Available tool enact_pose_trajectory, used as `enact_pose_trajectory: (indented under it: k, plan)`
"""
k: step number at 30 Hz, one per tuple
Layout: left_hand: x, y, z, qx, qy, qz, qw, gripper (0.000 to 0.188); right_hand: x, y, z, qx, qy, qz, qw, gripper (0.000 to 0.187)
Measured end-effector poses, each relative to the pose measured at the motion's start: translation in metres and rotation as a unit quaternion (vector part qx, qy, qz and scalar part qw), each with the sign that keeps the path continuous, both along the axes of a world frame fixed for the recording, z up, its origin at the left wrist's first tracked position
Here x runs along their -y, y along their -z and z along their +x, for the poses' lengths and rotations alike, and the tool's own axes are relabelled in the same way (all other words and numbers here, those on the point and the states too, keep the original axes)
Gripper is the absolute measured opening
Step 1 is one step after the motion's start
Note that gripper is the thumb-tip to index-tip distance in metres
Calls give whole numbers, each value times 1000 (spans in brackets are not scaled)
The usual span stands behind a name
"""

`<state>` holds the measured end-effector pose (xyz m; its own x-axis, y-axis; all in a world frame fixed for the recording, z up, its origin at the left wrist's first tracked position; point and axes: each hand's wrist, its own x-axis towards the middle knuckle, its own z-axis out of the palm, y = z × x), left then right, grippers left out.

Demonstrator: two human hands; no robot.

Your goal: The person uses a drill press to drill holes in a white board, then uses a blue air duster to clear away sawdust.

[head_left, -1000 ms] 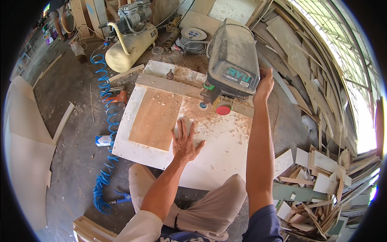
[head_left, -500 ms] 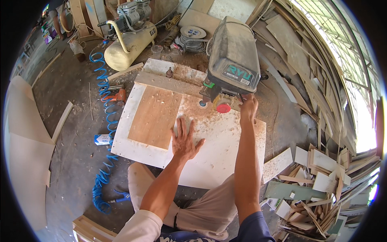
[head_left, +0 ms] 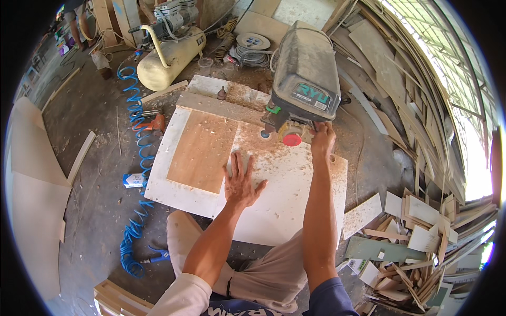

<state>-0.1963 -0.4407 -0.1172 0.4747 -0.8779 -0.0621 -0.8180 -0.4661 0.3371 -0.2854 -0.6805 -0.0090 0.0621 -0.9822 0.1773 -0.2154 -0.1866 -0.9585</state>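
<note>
My left hand (head_left: 241, 185) lies flat with fingers spread on a white board (head_left: 274, 208), beside the right edge of a brown wood-grained panel (head_left: 203, 150). My right hand (head_left: 322, 141) is wrapped round a handle on the right side of a dusty, dark drill press (head_left: 305, 68); its head hides much of the handle. A round red button (head_left: 292, 139) shows on the front of the press. Wood shavings (head_left: 258, 142) cover the surface around the drilling spot, where the bit itself is hard to make out. A wooden strip (head_left: 221, 109) runs along the panel's far edge.
A coiled blue air hose (head_left: 146, 181) runs down the left floor near an orange power tool (head_left: 157, 124). Behind stand a cream air compressor (head_left: 171, 58) and a cable reel (head_left: 252, 42). Wood offcuts (head_left: 406, 253) pile up at right. A person's legs (head_left: 74, 29) show far left.
My right hand and forearm have shifted slightly left and down, still on the handle. My left hand stays almost where it was. At the far left, the person's legs have come further into view.
</note>
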Motion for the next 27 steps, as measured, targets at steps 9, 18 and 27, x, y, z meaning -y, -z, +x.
enact_pose_trajectory:
  k: [9,18,27]
  plan:
    - [-1,-2,0,11,0,-1,1000,95,-2,-2,-5,23,-43,-1,999,27]
    - [0,-4,2,-12,3,27,1000,96,-6,-1,-3,69,-123,-155,978,28]
    - [1,-4,2,-5,7,36,999,96,9,4,-27,5,-217,-150,965,24]
